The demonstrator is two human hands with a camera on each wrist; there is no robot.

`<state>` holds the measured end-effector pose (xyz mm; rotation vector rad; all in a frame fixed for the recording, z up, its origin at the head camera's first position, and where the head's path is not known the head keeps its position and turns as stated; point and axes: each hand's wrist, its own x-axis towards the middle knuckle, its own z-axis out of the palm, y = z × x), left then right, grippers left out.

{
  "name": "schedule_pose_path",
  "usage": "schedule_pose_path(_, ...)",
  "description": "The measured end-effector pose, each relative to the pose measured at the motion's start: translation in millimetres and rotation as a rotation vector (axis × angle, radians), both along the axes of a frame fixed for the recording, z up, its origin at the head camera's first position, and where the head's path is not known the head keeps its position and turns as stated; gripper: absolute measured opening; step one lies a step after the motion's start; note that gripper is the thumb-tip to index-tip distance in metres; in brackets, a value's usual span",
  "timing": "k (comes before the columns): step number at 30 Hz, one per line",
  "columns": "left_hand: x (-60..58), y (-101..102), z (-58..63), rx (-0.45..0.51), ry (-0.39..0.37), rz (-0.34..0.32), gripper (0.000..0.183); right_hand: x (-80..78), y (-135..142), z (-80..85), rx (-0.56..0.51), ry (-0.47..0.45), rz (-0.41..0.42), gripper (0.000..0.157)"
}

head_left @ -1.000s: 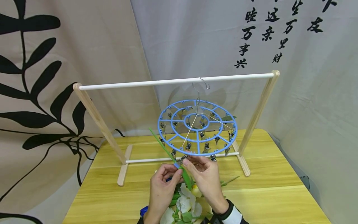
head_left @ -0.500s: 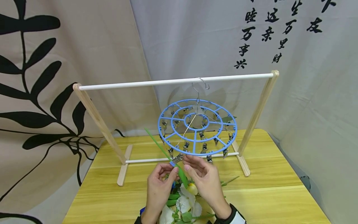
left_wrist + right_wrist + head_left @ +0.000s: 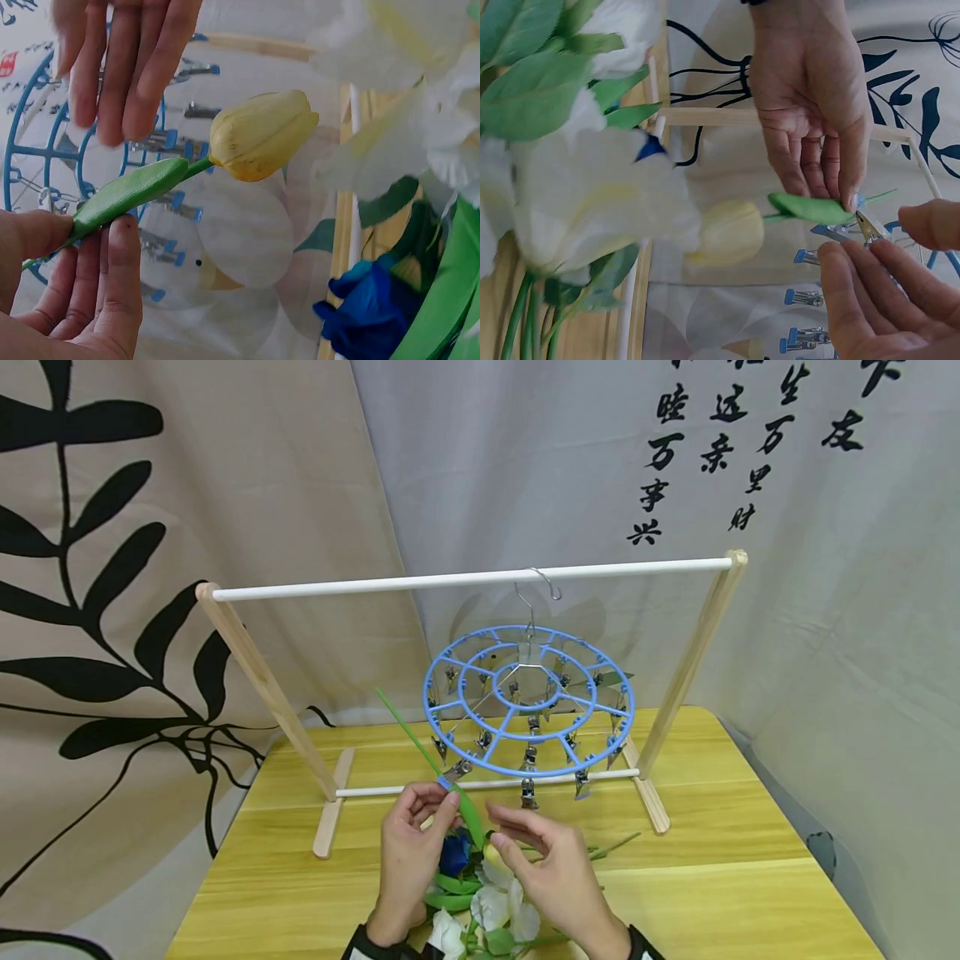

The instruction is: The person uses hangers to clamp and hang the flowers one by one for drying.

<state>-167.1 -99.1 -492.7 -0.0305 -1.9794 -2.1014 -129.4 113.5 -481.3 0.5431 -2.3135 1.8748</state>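
Note:
My left hand [image 3: 408, 852] pinches the green stem and leaf of a yellow tulip [image 3: 259, 135] between thumb and fingers. A metal clip [image 3: 457, 770] with blue tips bites the stem just above those fingers in the head view. That clip hangs at the front left of a round blue clip hanger [image 3: 555, 773]. Apart from the stem, my right hand [image 3: 551, 868] is held with loosely bent fingers and nothing in them. In the right wrist view its fingers [image 3: 847, 292] lie close beside the clip. The tulip's bloom points down toward me, its thin stem end up and left.
A white rod [image 3: 337, 587] on wooden posts [image 3: 258, 677] carries the hanger by its hook. Several other clips dangle from the rings. Below my hands, white flowers [image 3: 491, 906] and a blue rose [image 3: 454, 853] lie on the wooden table [image 3: 712, 893]. A printed curtain backs it.
The right hand has come off the clip and drawn back down. My left hand has shifted left with the tulip and its clip, and the hanger has turned a little.

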Motion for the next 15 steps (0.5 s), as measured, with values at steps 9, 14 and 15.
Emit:
schedule_pose_path(9, -14.9, -11, 2.5, 0.004, 0.046, 0.020, 0.017, 3.6, 24, -14.8, 0.142, 0.141, -0.058, 0.025)
schedule_pose_path(14, -21.3, -15, 1.3, 0.009, 0.043, 0.034, 0.017, 0.8, 44, -26.5, 0.245, 0.147, -0.072, 0.024)
schedule_pose_path(15, -22.3, -15, 1.0, 0.007, 0.041, 0.035, 0.017, 0.2, 48, -29.1, 0.263, 0.149, -0.077, 0.024)
